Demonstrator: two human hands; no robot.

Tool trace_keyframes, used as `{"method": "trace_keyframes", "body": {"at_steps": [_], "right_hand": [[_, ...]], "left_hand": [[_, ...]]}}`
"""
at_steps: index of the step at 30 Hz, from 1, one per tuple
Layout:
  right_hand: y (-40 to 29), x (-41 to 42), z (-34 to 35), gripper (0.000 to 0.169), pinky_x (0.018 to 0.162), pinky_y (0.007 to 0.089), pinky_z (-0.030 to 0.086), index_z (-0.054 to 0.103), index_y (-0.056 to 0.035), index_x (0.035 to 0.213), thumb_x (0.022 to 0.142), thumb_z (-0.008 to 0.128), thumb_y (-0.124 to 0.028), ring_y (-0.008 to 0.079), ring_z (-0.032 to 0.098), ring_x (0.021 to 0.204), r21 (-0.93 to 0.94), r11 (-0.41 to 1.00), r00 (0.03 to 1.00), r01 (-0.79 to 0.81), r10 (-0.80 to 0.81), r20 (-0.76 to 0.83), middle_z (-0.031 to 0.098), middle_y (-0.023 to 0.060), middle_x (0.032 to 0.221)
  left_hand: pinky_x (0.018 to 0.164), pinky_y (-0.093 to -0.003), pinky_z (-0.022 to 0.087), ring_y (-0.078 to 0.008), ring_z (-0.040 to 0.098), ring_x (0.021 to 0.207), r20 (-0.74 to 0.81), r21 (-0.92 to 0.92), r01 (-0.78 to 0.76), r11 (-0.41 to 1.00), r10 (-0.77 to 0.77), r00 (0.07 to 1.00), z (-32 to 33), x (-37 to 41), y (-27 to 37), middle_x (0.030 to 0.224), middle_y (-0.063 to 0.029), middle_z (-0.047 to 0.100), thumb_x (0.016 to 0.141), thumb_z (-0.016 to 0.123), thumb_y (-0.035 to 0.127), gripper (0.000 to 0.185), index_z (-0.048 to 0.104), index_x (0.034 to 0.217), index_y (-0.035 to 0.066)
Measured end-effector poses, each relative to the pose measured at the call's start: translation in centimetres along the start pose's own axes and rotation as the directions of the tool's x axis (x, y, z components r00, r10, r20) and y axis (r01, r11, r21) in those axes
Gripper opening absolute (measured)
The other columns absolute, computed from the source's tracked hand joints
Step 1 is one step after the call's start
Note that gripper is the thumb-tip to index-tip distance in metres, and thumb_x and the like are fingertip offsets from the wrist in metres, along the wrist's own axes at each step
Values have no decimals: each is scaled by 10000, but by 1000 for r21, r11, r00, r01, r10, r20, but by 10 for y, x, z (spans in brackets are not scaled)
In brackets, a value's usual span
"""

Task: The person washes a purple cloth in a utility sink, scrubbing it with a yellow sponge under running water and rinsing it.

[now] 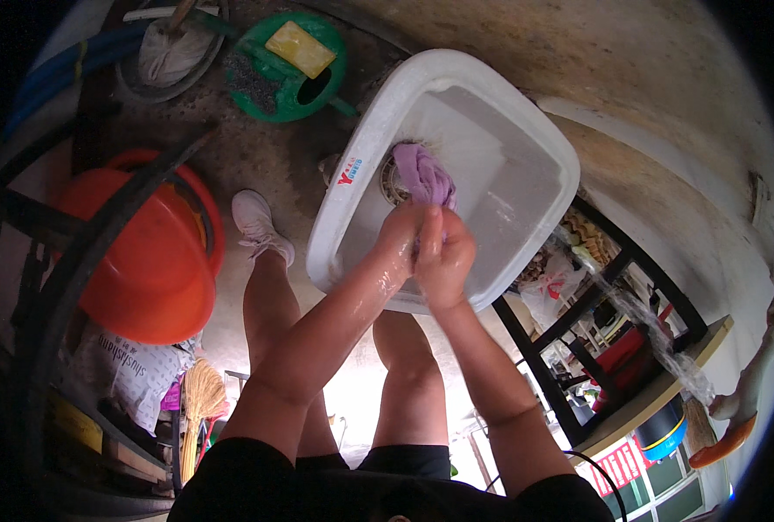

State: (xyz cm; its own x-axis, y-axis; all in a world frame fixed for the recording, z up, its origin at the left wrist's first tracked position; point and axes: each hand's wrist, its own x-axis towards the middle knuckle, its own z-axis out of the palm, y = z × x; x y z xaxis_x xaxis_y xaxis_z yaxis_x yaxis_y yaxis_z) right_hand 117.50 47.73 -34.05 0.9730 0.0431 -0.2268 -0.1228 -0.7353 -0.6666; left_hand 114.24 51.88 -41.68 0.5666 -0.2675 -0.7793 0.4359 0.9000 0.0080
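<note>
Both my wet hands are close together over a white sink basin [517,189], gripping a purple cloth [419,171]. The cloth is bunched and twisted, and its loose end hangs beyond my fingers beside the round metal drain [394,183]. On the left, my left hand [403,231] is closed around the cloth. Against it on the right, my right hand [447,251] also holds the cloth. A small part of the cloth shows between the hands; the rest there is hidden by my fingers.
Orange plastic basins [145,261] stand at left behind a dark curved frame [99,235]. A yellow soap bar [300,49] lies on a green container [282,98] beyond the sink. Water streams from a tap [742,404] at right, past a black-framed rack [579,313]. A straw broom [197,404] is at lower left.
</note>
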Motion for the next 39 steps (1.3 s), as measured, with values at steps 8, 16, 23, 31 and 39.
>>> {"method": "trace_keyframes", "body": {"at_steps": [8, 16, 23, 31, 39], "right_hand": [[73, 112, -13, 298, 778, 275, 448, 622, -63, 1014, 888, 642, -332, 140, 554, 824, 330, 620, 635, -712, 368, 679, 616, 34, 901], [54, 137, -39, 222, 678, 313, 477, 614, -42, 949, 918, 593, -261, 142, 583, 711, 88, 964, 875, -250, 187, 447, 622, 53, 749], [-30, 14, -30, 213, 583, 375, 471, 565, -78, 810, 815, 701, -241, 337, 577, 645, -174, 953, 915, 247, -170, 366, 583, 148, 737], [14, 53, -9, 208, 558, 392, 456, 596, -39, 760, 855, 630, -220, 346, 561, 593, -255, 944, 976, 208, -185, 111, 573, 180, 680], [-14, 11, -5, 272, 561, 373, 452, 622, -36, 775, 901, 588, -275, 325, 544, 567, -105, 992, 994, 70, -60, 95, 566, 201, 677]], "left_hand": [[780, -289, 455, -132, 571, 856, -12, 484, -50, 874, 64, 998, 46, -16, 13, 942, -58, 611, 773, 433, 24, 346, 600, 1074, -14], [950, -464, 454, -245, 570, 1091, -186, -114, 72, 991, -93, 978, 37, -8, 34, 1154, -101, 575, 893, 625, 339, 432, 488, 1233, 109], [836, -352, 501, -198, 601, 953, 179, -255, 203, 945, -160, 971, 19, 4, 43, 1059, -64, 610, 923, 558, 453, 442, 524, 1221, 129], [741, -276, 480, -112, 564, 888, 149, -232, 2, 973, 33, 988, 13, 14, 0, 996, 0, 569, 890, 554, 552, 495, 567, 1123, 115], [703, -271, 464, -115, 532, 815, 39, -215, -22, 976, 31, 999, 5, 7, 2, 887, 5, 532, 958, 509, 391, 285, 561, 1012, 116]]}}
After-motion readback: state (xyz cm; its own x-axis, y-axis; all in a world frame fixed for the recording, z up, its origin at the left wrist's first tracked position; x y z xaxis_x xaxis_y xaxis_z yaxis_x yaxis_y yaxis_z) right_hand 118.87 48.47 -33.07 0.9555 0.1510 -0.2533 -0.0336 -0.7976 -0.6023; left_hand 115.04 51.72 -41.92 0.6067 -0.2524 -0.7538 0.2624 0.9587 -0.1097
